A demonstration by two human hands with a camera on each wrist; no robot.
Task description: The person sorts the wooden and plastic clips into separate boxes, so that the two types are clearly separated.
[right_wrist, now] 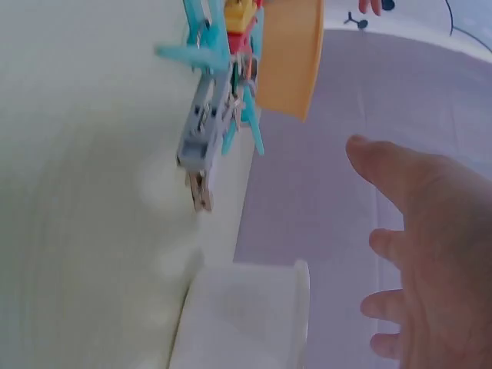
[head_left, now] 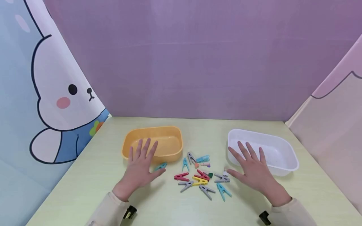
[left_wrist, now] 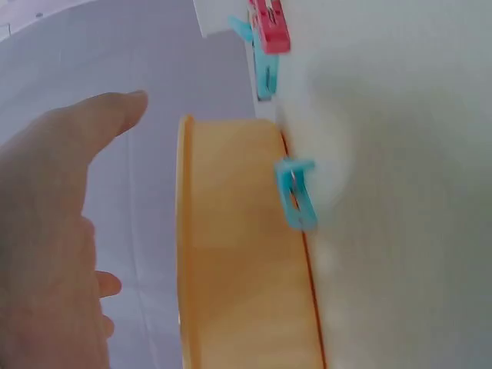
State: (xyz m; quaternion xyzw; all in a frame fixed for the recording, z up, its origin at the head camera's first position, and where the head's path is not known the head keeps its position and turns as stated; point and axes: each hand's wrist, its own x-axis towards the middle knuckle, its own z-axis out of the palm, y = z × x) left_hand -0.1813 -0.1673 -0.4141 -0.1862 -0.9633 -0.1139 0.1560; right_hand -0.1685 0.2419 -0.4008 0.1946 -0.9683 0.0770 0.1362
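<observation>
My left hand [head_left: 138, 172] hovers with fingers spread over the near side of an orange plastic basin [head_left: 173, 153]. Below its thumb a teal clothespin [left_wrist: 295, 194] lies beside that basin. My right hand [head_left: 254, 172], also spread and holding nothing, is above the near left part of a white plastic basin [head_left: 282, 157]. Between the hands lies a loose group of clothespins: red [head_left: 182, 176], yellow [head_left: 200, 181], grey [head_left: 207, 191] and blue [head_left: 223, 191]. Small clips with heart-shaped ends, one dark green [head_left: 210, 175], are mixed in. The right fingers partly hide the white basin.
The pale wooden table [head_left: 90, 175] meets a purple cloth backdrop [head_left: 198, 69] at its far edge. On the left stands a panel with a cartoon rabbit [head_left: 65, 78]; a pinkish panel [head_left: 333, 131] borders the right side. A dark band [head_left: 130, 212] sits at the left wrist.
</observation>
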